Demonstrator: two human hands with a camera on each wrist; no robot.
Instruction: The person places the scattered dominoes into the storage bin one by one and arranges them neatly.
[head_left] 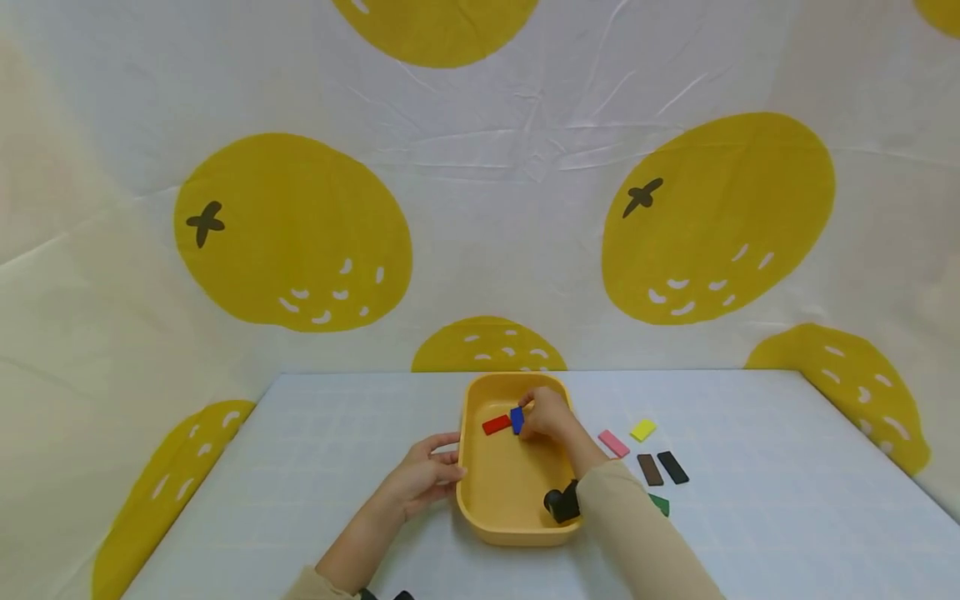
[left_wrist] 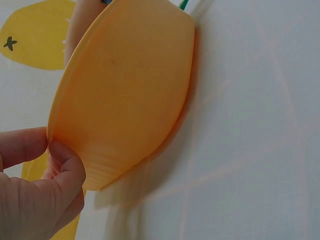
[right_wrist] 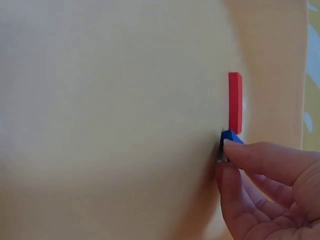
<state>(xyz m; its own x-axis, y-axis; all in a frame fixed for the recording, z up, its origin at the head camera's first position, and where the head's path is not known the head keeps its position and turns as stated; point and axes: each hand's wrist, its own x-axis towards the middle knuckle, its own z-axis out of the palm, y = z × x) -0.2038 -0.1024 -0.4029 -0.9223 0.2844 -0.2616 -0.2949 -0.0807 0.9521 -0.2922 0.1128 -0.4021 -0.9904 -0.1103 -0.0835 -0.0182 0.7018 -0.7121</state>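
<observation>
left hand [head_left: 423, 479]: pinches tray [head_left: 480, 517] rim
right hand [head_left: 547, 414]: fingertips pinch blue block [head_left: 517, 419], just beside red block [head_left: 496, 425] in tray

I count one yellow tray [head_left: 471, 467] on the table [head_left: 750, 517]. I see two flat blocks inside it: one red block [head_left: 496, 424] and one blue block [head_left: 517, 419]. I count five more blocks outside on the table: one pink [head_left: 613, 443], one yellow [head_left: 642, 430], one brown [head_left: 649, 470], one black [head_left: 672, 467], one green [head_left: 660, 504]. Seven blocks total; two hands.
</observation>
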